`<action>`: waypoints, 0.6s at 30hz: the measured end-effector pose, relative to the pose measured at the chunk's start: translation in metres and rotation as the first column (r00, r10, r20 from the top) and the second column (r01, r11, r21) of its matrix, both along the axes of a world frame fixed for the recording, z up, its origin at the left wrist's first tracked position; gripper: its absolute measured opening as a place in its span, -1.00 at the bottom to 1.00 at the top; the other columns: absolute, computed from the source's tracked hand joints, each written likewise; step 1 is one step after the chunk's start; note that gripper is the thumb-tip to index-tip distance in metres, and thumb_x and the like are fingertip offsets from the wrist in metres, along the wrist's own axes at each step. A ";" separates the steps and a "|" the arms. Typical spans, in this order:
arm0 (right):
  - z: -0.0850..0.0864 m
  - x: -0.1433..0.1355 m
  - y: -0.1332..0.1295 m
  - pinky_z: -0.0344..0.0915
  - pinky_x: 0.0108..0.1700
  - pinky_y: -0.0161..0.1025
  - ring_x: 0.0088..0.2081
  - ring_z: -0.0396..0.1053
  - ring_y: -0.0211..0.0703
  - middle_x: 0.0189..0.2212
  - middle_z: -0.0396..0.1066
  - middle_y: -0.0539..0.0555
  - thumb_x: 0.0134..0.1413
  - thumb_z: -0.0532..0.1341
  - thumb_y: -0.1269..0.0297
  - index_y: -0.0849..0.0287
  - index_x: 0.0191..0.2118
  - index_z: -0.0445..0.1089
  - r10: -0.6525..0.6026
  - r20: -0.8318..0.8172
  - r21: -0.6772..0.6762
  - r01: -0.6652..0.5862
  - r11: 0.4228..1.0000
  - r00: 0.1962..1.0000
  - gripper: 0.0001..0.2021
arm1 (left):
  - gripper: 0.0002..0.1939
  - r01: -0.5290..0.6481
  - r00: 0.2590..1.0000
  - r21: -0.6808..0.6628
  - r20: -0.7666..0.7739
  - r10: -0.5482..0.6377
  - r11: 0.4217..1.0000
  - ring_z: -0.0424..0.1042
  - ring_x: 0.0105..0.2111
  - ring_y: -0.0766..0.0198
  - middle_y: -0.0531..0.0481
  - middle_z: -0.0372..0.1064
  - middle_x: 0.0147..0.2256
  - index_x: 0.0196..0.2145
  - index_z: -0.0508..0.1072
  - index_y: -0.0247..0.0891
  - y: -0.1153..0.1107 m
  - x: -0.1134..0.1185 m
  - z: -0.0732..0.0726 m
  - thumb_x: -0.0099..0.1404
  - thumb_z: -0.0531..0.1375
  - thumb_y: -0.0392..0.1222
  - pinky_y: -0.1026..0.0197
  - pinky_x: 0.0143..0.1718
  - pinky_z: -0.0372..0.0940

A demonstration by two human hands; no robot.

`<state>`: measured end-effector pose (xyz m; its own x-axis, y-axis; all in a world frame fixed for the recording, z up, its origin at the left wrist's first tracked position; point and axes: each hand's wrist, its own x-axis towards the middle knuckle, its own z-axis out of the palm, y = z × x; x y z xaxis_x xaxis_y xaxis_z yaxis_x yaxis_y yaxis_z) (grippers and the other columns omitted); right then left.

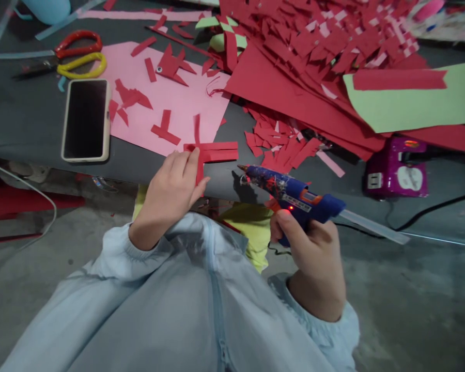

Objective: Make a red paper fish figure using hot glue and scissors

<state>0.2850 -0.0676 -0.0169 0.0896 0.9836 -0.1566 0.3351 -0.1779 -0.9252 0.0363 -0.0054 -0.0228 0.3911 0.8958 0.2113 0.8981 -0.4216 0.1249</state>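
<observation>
My left hand (173, 187) lies at the front edge of the table, fingers stretched out and thumb apart. Its fingertips press down on crossed red paper strips (220, 151), partly covering them. In my right hand (313, 253) is a blue hot glue gun (279, 187), gripped by its handle. A red light glows on its side, and a clear glue stick (374, 226) pokes out of the back. The nozzle points left, a little apart from the strips. Beyond my left hand, a folded red paper fish (172, 66) with a stick-on eye rests on pink paper (129, 64).
A phone (87, 121) and scissors (79, 54) lie at the left. Loose red strips (287, 139) and red sheets (287, 95) spread behind the glue gun, with woven paper pieces (333, 31) heaped farther back. A purple power socket (397, 168) with a black cable stands at the right.
</observation>
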 end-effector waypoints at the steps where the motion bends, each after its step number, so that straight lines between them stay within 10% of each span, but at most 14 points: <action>1: 0.002 -0.002 0.002 0.20 -0.53 -0.28 -0.62 0.26 -0.28 -0.67 0.29 -0.07 0.19 0.28 -0.03 0.14 -0.41 0.43 0.009 0.007 0.006 -0.009 1.000 1.000 -0.66 | -0.49 -0.002 1.000 -0.001 0.006 0.002 1.000 0.38 0.09 -0.07 -0.35 0.42 0.04 0.26 0.26 -0.48 0.000 0.000 0.000 0.49 0.05 -0.09 -0.06 0.15 0.32; 18: 0.002 -0.006 0.011 0.19 -0.52 -0.25 -0.62 0.28 -0.28 -0.68 0.30 -0.07 0.20 0.29 -0.01 0.12 -0.51 0.36 0.014 -0.022 -0.002 -0.014 1.000 1.000 -0.63 | -0.58 0.033 0.993 -0.083 -0.111 -0.042 0.996 0.36 -0.01 -0.08 -0.33 0.38 -0.02 0.22 0.38 -0.26 0.003 0.004 0.008 0.47 0.06 -0.13 -0.03 -0.07 0.39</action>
<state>0.2789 -0.0565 -0.0151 0.0721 0.9844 -0.1603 0.3174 -0.1751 -0.9320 0.0406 -0.0022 -0.0147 0.4422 0.8922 0.0915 0.8920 -0.4482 0.0589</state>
